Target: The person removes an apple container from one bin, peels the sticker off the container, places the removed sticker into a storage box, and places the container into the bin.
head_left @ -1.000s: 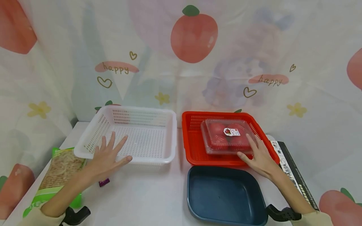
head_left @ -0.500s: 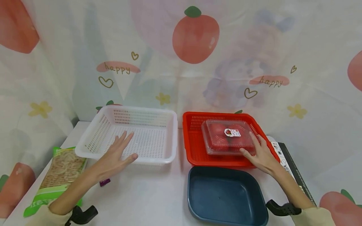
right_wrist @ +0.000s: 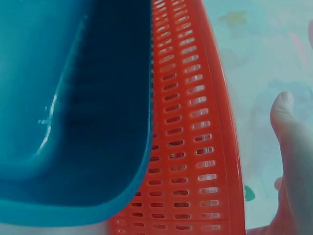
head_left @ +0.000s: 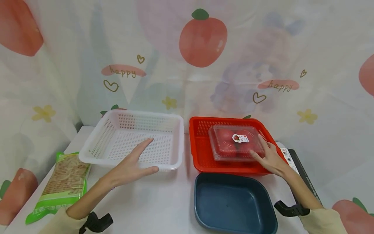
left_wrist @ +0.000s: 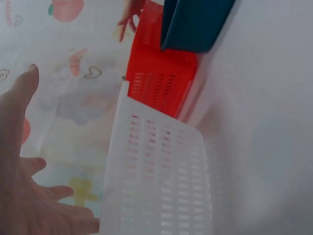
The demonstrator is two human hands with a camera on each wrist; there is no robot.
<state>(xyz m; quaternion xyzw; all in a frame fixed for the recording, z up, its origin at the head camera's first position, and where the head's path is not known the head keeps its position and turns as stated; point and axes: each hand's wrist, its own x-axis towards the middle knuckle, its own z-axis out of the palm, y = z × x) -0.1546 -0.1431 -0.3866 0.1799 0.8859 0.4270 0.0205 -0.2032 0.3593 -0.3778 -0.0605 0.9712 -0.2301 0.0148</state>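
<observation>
My right hand (head_left: 270, 159) is at the right end of a clear plastic box of red fruit (head_left: 233, 143), fingers spread and fingertips overlapping the box's edge. The box sits in a red slotted basket (head_left: 201, 159) and bears a white label. My left hand (head_left: 130, 167) hovers by the near rim of a white slotted basket (head_left: 172, 162), thumb apart from the fingers, holding nothing. In the left wrist view the left hand (left_wrist: 29, 196) is beside the white basket's wall (left_wrist: 156, 166). The right wrist view shows the right thumb (right_wrist: 288, 122) beyond the red basket's wall (right_wrist: 195, 147).
A dark blue basin (head_left: 230, 201) stands in front of the red basket. At the left lies a green and clear bag of tan dried food (head_left: 62, 175). A black and white box (head_left: 295, 165) lies along the right, partly behind the right arm. A printed curtain (head_left: 187, 87) hangs behind.
My left hand has moved right along the white basket's near rim, and its wrist now covers most of the small purple packet. The right hand has shifted slightly against the fruit box.
</observation>
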